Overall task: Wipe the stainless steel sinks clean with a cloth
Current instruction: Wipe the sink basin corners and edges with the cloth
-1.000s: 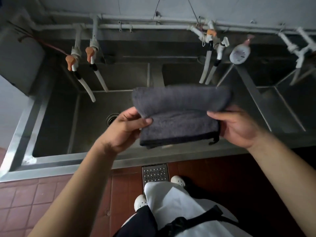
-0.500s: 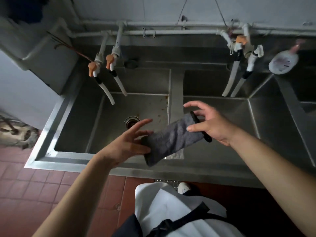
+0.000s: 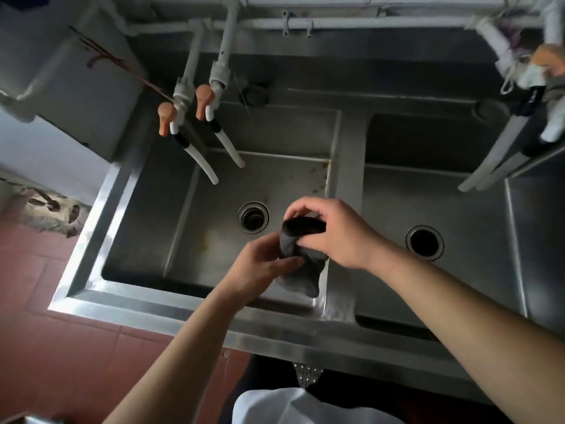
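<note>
Bunch cloth (image 3: 301,258) tight, both hands' fingers (image 3: 293,211) curled round it; start at stained corner (image 3: 318,175), one o'clock of drain (image 3: 253,217).

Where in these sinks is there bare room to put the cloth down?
Bare steel: the left basin floor between its left wall and the drain, and the right basin floor around its drain. Crowded: over the divider, where the left hand and right hand bunch the cloth, and under the taps.

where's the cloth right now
In the head view the dark cloth is bunched between both hands, above the left basin's right side, just right of its drain.
</note>
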